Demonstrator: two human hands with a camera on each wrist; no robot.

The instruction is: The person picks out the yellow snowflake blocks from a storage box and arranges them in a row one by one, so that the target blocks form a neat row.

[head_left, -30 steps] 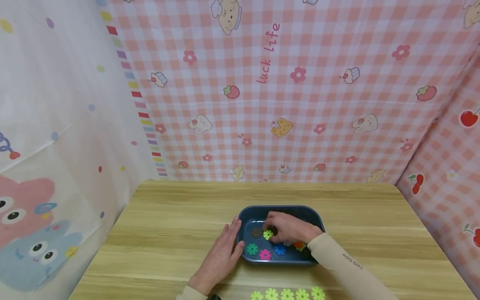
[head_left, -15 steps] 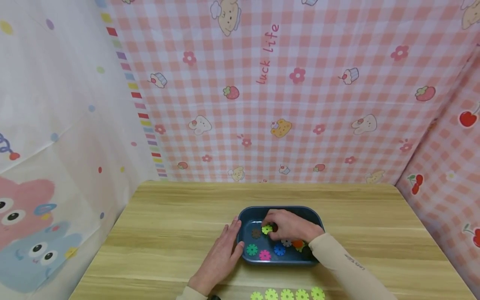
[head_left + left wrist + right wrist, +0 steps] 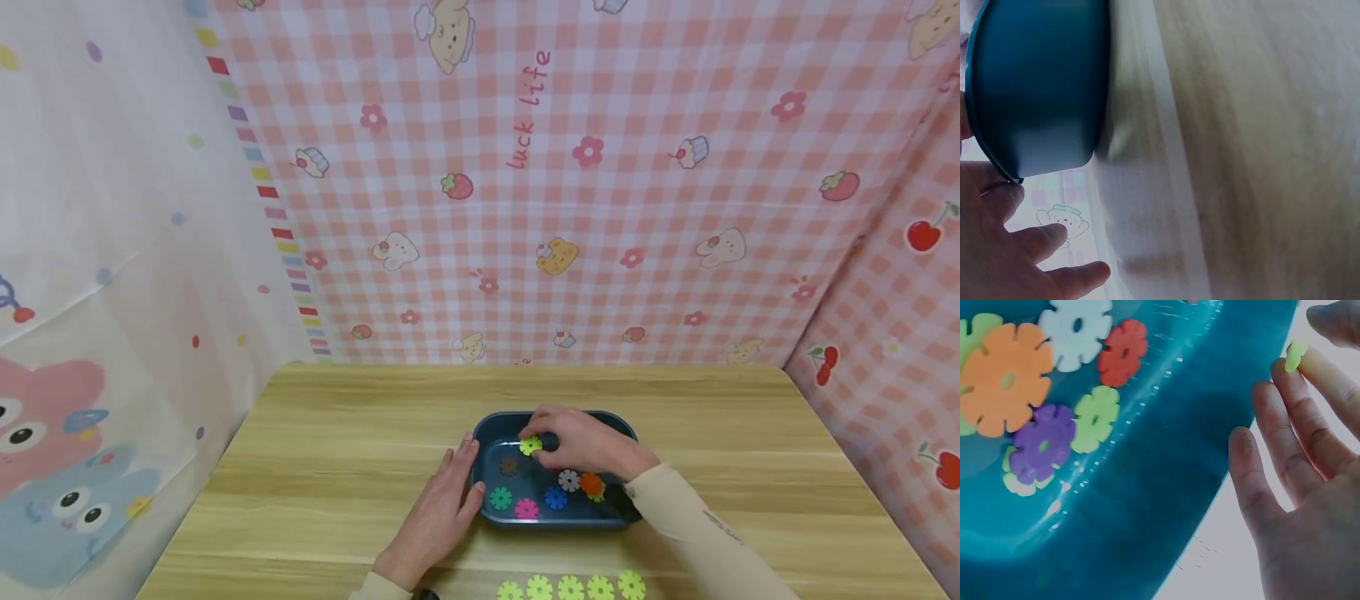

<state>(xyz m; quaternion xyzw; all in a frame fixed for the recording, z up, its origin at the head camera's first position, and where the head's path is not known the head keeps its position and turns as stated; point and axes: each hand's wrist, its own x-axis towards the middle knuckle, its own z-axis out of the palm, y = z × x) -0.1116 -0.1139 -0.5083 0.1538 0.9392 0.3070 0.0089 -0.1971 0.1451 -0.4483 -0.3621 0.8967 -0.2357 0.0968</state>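
Observation:
A yellow-green notched plastic snowflake disc (image 3: 530, 447) is pinched between the thumb and fingers of my right hand (image 3: 588, 442), above the far part of the dark blue tray (image 3: 555, 524). In the right wrist view that disc (image 3: 1295, 355) shows nearly edge-on at the fingertips. My left hand (image 3: 435, 512) rests against the tray's left end, fingers extended and touching the rim. Inside the tray lie brown (image 3: 508, 467), green (image 3: 501, 498), pink (image 3: 527, 509), blue (image 3: 556, 498), white (image 3: 569, 481) and orange discs (image 3: 590, 484). Purple (image 3: 1042, 444) and red discs (image 3: 1123, 352) show in the right wrist view.
Several yellow-green discs (image 3: 570, 588) form a row on the wooden table (image 3: 360, 433) in front of the tray, partly cut off by the frame's bottom edge. A pink checked cloth (image 3: 495, 208) hangs behind the table, with printed cloths at both sides.
My right hand has lifted the yellow-green disc up and toward the tray's far rim, uncovering more of the white and orange discs. The left hand stays at the tray's end.

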